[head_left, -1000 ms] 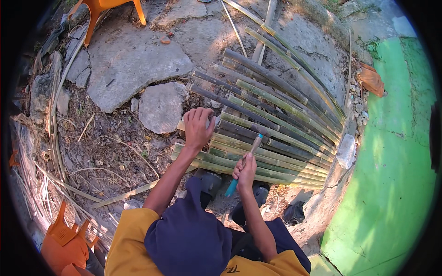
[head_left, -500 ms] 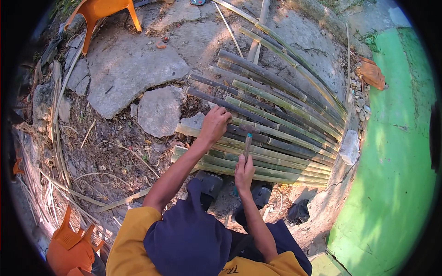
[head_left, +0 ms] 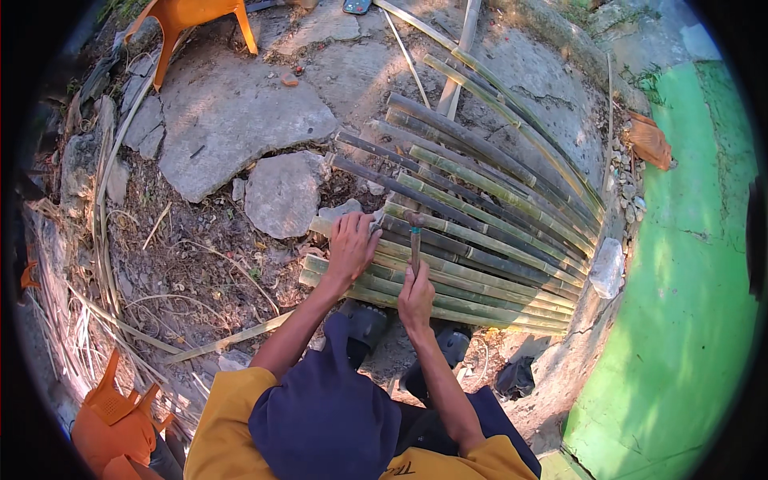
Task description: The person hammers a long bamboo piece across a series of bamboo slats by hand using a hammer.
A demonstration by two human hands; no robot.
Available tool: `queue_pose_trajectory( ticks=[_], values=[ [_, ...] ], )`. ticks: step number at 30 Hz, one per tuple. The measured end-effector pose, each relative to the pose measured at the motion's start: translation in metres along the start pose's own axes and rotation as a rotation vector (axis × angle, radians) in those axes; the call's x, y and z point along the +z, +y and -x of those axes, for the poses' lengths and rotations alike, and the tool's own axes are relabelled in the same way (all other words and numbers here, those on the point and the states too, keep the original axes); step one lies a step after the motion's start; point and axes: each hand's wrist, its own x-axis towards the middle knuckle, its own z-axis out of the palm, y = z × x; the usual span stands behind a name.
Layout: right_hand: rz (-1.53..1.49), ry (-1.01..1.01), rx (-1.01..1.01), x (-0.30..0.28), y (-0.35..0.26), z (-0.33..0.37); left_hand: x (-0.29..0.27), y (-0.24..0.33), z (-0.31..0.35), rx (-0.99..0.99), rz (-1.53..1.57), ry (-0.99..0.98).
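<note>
My right hand [head_left: 416, 299] is closed around the handle of a hammer [head_left: 415, 246]. The hammer's head is up, over the split bamboo poles [head_left: 496, 278] that lie side by side in a fan in front of me. Near the left ends of the poles, my left hand [head_left: 352, 251] lies over the bamboo with its fingers bent. A small pale bit shows by its fingertips, too small to make out. The hammer head is just to the right of these fingers. Some poles are dark grey, others green to yellow.
Broken concrete slabs [head_left: 248, 120] and dirt lie to the left. An orange plastic chair [head_left: 200, 16] stands at the far left; another person in orange [head_left: 120, 428] is at the lower left. A white stone [head_left: 608, 268] sits at the poles' right ends, beside a green floor [head_left: 672, 264].
My left hand has come nearer and to the left along the pole ends. The hammer in my right hand has shifted left, closer to it.
</note>
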Motion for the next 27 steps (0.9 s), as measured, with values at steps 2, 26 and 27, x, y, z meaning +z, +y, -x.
queue_pose_trajectory(
  ticks=[2,26,27],
  values=[
    [0.016,-0.001,-0.019,0.002,0.004,0.0,0.009,-0.003,0.007,-0.001,-0.003,0.007],
    [0.347,-0.491,-0.504,-0.098,0.064,-0.113,0.043,0.013,0.017,-0.103,-0.355,0.132],
    [0.385,-0.502,-0.543,-0.094,0.07,-0.118,0.046,0.012,0.018,-0.082,-0.353,0.141]
  ],
)
